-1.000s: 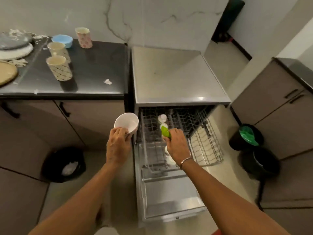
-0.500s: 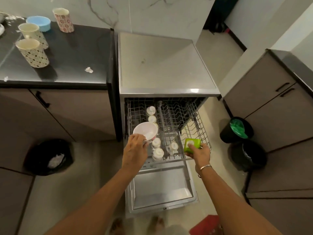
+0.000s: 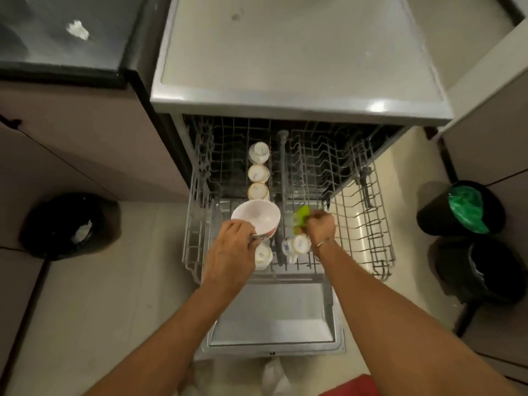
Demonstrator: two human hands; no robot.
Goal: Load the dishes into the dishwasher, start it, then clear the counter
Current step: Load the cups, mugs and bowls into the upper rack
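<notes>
A white bowl (image 3: 255, 217) is held by its near rim in the left hand (image 3: 233, 247), fingers closed on the edge, above the left half of the pulled-out upper rack (image 3: 197, 224). A small green dish (image 3: 300, 218) is pinched in the closed right hand (image 3: 320, 227) just over the middle of the same rack.

The step in hand appears to be setting both pieces down. It is probably done best if the bowl is turned mouth down and tilted between the wires in the free gap behind the front cup (image 3: 263, 255), clear of the row of upturned cups (image 3: 258, 172) further back. The green dish is best lowered beside the patterned cup (image 3: 297, 247) to the right of the centre rail, without knocking it. Each piece should be released only once it rests steadily on the wires.

The dishwasher door (image 3: 274, 315) lies open and flat below the rack. The grey top of the machine (image 3: 285, 47) is bare, while on the dark counter (image 3: 57, 52) to the left a white scrap (image 3: 77, 29) is seen. Dark bins stand on the pale floor: one on the left (image 3: 68, 224), two on the right, the nearer-to-wall one with a green liner (image 3: 465, 207).
</notes>
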